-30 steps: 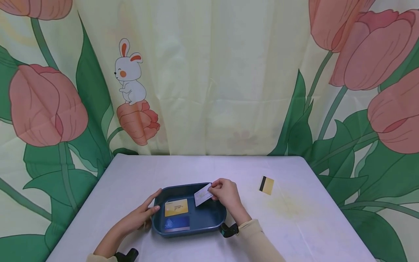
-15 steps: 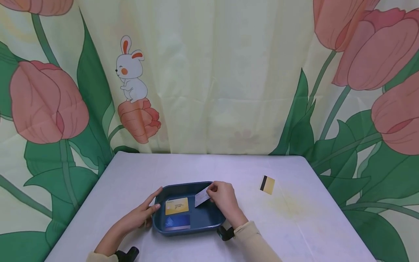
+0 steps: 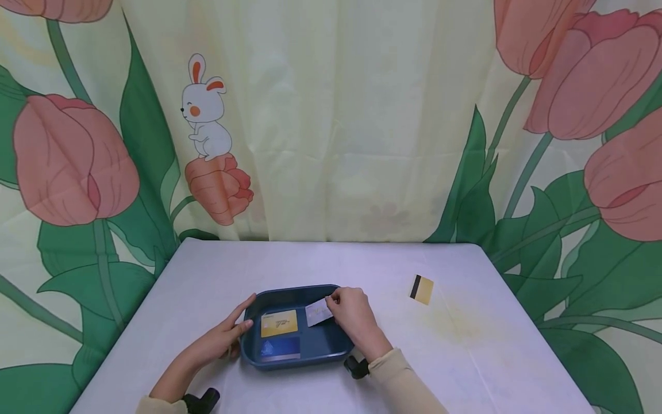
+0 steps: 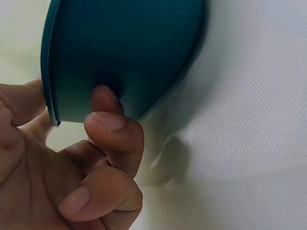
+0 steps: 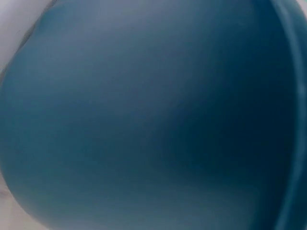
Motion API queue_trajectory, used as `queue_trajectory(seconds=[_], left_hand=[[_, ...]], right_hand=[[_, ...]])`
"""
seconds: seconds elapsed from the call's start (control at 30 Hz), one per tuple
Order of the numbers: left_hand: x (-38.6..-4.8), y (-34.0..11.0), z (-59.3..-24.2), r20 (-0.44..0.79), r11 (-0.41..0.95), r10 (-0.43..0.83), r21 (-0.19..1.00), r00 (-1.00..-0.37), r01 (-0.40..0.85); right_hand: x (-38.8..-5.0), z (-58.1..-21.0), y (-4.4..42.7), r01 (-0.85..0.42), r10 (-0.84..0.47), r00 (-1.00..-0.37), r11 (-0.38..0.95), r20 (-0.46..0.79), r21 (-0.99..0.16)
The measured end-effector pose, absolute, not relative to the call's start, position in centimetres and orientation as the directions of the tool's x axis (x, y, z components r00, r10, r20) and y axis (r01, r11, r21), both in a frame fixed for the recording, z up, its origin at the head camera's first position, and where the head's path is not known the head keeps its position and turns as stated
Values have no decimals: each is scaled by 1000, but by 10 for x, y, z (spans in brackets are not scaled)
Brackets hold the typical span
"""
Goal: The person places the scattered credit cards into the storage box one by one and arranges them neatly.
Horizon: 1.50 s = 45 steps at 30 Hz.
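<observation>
A dark blue tray [image 3: 289, 363] stands on the table, its left end held by my left hand [image 3: 224, 335]. In the left wrist view the thumb lies at the rim of the tray [image 4: 129, 43] and curled fingers [image 4: 108, 98] meet its outer wall. Inside the tray's far right part, my right hand [image 3: 354, 319] pinches the right end of a pale card [image 3: 318, 312], slightly tilted. A yellow card [image 3: 279, 324] and a blue card [image 3: 280, 348] lie in the tray's left half. The right wrist view shows only the tray's outer wall [image 5: 120, 120], close up; the hand is hidden there.
A gold card with a black stripe [image 3: 422, 289] lies on the white-covered table [image 3: 465, 368], right of the tray. Behind the table's far edge hangs a curtain [image 3: 336, 144] printed with tulips and a rabbit.
My right hand has shifted slightly left and down with the pale card, which now lies flatter in the tray. The left hand keeps its hold on the tray.
</observation>
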<state>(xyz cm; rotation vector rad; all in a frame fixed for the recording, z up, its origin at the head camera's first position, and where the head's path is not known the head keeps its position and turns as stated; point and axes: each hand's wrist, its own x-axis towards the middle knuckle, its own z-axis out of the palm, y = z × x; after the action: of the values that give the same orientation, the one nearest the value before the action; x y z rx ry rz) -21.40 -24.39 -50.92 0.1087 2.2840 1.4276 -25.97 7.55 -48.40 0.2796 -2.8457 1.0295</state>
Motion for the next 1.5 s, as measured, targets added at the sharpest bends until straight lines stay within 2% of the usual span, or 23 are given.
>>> queue_trajectory(seconds=[0.33,0.47,0.7,0.83,1.5], left_hand=[[-214,-243,-509,-336,476,276,862,-901,-176],[-214,-242,-510,-331,475,278,863,-902,-170],[-217,-245,-509,-333,487,273,857,-902,-169],[-218,-245,-509,-328,478,293,864,-898,-160],[-218,-245,-513,-326,472,296,867,-898,-160]], right_hand=[[-259,-485,77,-165,-107,-986,730,127,-664],[-261,-484,81,-180,-87,-982,724,170,-666],[-268,-478,93,-240,-20,-942,737,334,-632],[-270,-474,100,-245,2,-932,734,363,-633],[-286,-482,140,-134,40,-958,812,285,-567]])
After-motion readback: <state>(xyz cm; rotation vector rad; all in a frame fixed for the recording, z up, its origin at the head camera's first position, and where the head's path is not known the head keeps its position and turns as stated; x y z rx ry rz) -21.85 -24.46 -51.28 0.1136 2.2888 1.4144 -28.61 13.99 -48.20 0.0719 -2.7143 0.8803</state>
